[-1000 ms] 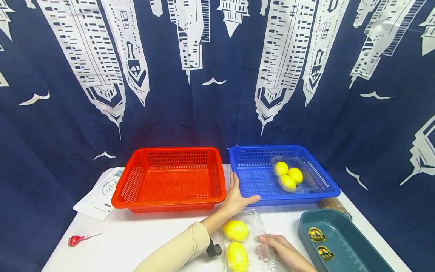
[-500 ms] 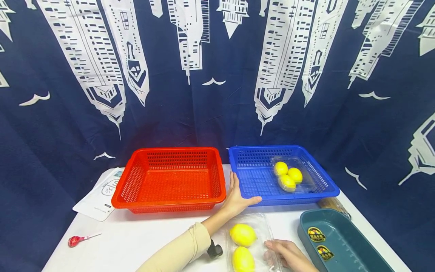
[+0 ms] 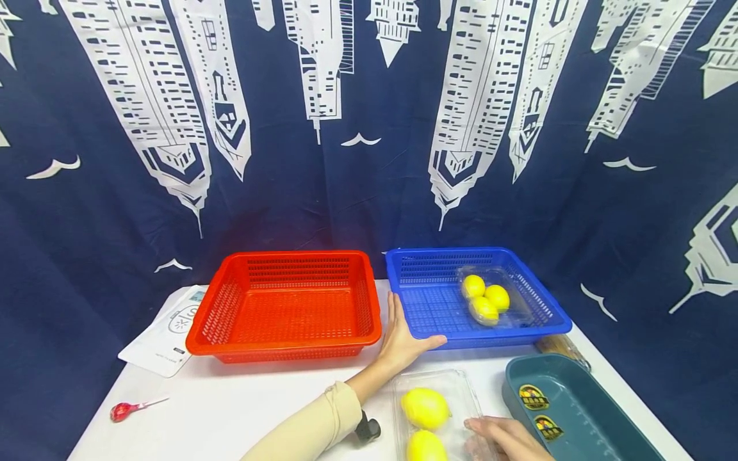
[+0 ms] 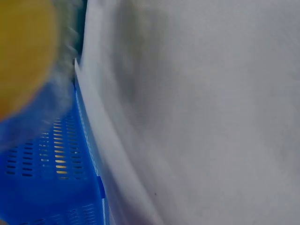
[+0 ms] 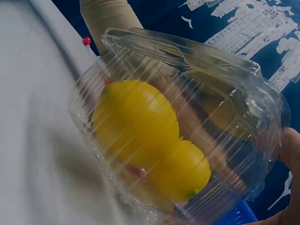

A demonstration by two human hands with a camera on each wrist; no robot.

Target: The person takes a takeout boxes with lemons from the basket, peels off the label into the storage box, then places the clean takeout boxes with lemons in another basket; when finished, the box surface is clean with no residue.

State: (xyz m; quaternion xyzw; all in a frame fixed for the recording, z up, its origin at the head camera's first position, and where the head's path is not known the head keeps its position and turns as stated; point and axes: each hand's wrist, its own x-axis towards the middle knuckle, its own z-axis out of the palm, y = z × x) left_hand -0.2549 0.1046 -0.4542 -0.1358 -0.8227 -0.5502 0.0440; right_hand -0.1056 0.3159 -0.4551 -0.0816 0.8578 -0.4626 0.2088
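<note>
My right hand (image 3: 507, 438) pinches the right side of a clear plastic clamshell box (image 3: 464, 400). Inside the box are yellow lemons (image 5: 136, 119); two show in the head view. The lower end of the box is cut off by the frame. My left hand (image 3: 405, 339) lies at the near left corner of the blue basket (image 3: 478, 342), fingers straight along its left side and thumb stretched along the front rim. In that basket sits another clear box with three lemons (image 3: 483, 310). The left wrist view shows a blurred lemon (image 4: 23, 51) close by, and no hand.
To the left stands a red basket (image 3: 282, 352). A dark green tray (image 3: 605, 416) lies at the right, with a brown item (image 3: 562, 349) partly hidden behind it. A lollipop (image 3: 122, 412), a white packet (image 3: 158, 349) and a small black object (image 3: 367, 428) are on the white table.
The box with lemons has shifted right and toward me, and my right hand has moved with it. My left hand has stayed at the basket corner.
</note>
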